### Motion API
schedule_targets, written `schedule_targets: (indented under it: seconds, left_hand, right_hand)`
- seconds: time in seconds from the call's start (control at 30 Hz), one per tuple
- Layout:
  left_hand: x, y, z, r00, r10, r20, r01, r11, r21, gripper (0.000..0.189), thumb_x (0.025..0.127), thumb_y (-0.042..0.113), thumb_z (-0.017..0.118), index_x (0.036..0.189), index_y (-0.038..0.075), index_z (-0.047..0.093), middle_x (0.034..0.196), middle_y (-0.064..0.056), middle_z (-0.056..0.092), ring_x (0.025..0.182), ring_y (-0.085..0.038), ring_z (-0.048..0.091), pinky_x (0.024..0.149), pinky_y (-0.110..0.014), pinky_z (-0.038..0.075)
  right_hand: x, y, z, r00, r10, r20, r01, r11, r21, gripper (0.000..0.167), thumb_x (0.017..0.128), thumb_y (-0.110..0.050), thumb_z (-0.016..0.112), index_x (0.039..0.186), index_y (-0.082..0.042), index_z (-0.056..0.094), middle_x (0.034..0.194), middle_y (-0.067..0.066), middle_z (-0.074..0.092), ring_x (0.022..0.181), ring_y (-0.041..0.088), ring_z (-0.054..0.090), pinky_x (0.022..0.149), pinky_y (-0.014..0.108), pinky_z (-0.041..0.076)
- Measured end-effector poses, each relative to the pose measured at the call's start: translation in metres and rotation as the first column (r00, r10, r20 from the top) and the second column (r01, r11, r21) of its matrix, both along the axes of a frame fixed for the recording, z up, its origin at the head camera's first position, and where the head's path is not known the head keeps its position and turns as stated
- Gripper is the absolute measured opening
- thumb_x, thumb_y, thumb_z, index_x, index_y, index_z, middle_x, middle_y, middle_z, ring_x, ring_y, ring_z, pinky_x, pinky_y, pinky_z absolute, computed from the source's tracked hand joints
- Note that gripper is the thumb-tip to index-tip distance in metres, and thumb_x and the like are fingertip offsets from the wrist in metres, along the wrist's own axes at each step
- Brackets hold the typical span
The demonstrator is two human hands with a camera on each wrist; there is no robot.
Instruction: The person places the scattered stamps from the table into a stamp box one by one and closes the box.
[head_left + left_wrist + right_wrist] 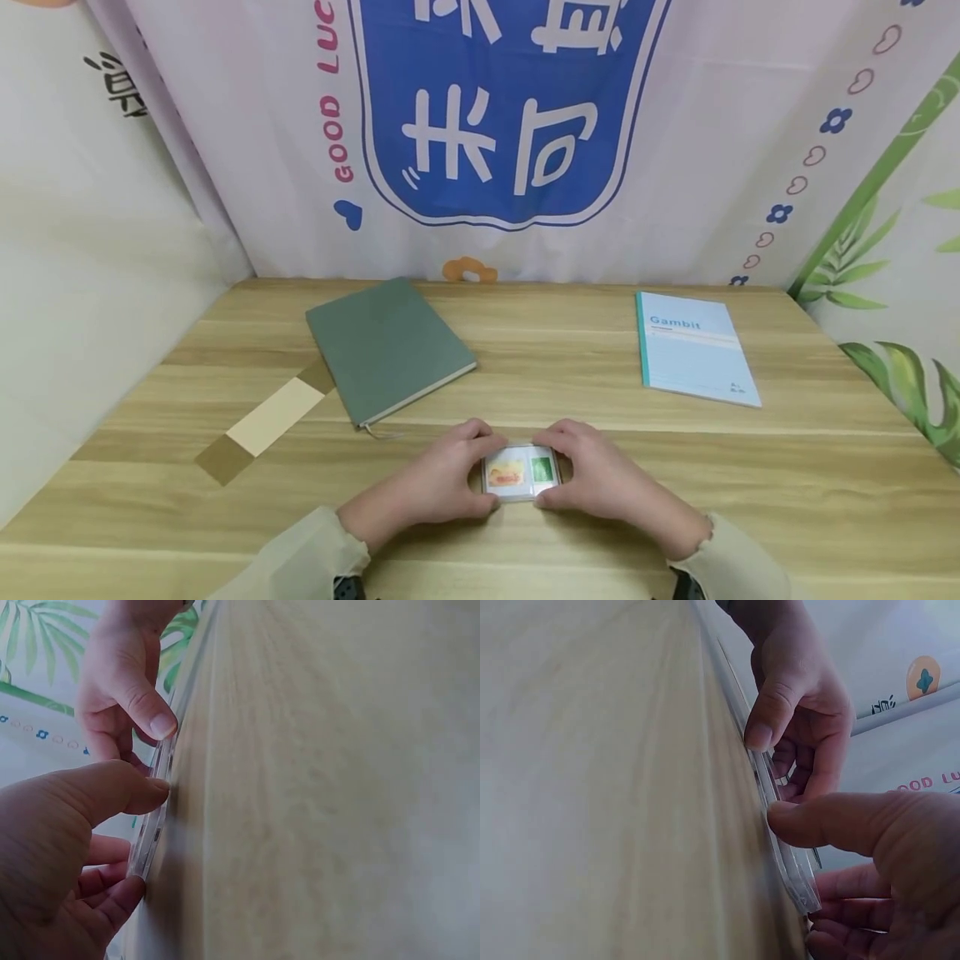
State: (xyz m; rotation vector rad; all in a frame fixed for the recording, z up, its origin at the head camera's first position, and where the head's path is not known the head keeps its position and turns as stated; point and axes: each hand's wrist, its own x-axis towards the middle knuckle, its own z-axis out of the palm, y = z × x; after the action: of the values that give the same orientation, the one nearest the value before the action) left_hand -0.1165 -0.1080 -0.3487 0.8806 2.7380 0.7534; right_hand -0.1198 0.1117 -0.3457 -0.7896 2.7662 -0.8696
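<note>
A small, flat clear plastic case (517,473) lies on the wooden table near its front. An orange-yellow picture and a green one show through its top. My left hand (447,477) holds its left end, thumb at the near edge and fingers at the far edge. At the right end my right hand (600,477) grips it the same way. From the side, the case (155,825) appears thin and layered, close to the tabletop. In the right wrist view, the right thumb presses the rim of the case (791,870); its underside is hidden.
A dark green hardcover notebook (390,350) with a ribbon lies at the back left. Beside it, a cream strip with brown ends (276,415) sits on the table (525,375). A light blue Gambit notebook (697,354) lies at the back right. Printed curtains (495,233) hang behind.
</note>
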Motion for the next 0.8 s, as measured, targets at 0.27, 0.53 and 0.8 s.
schedule_targets:
  seconds: [0.27, 0.53, 0.8]
  left_hand:
    - [0.0041, 0.0047, 0.0067, 0.994, 0.044, 0.105, -0.042, 0.999, -0.017, 0.060, 0.073, 0.020, 0.075, 0.127, 0.005, 0.055, 0.116, -0.003, 0.047, 0.103, -0.017, 0.043, 0.087, -0.031, 0.042]
    - [0.0049, 0.0028, 0.0043, 0.992, 0.063, 0.109, -0.066, 0.997, 0.028, 0.059, 0.069, 0.016, 0.075, 0.124, 0.005, 0.056, 0.112, -0.002, 0.047, 0.101, -0.017, 0.044, 0.085, -0.030, 0.041]
    - [0.0059, 0.0008, 0.0033, 0.991, 0.061, 0.121, -0.067, 0.997, 0.047, 0.066, 0.070, 0.018, 0.076, 0.129, 0.006, 0.051, 0.115, -0.004, 0.046, 0.102, -0.018, 0.044, 0.087, -0.033, 0.042]
  right_hand:
    - [0.0022, -0.0029, 0.0023, 0.999, 0.006, 0.049, -0.006, 1.000, 0.002, 0.059, 0.066, -0.028, 0.082, 0.116, -0.004, 0.061, 0.109, 0.003, 0.053, 0.098, 0.018, 0.049, 0.085, 0.040, 0.043]
    - [0.0034, -0.0046, 0.0005, 0.999, -0.004, 0.054, 0.006, 1.000, -0.021, 0.061, 0.064, -0.026, 0.083, 0.117, -0.004, 0.060, 0.108, 0.003, 0.052, 0.098, 0.018, 0.049, 0.085, 0.040, 0.043]
    - [0.0031, -0.0029, 0.0023, 0.996, -0.025, 0.081, 0.028, 0.999, -0.026, 0.071, 0.065, -0.032, 0.082, 0.125, -0.004, 0.056, 0.111, 0.004, 0.055, 0.101, 0.020, 0.051, 0.089, 0.043, 0.043]
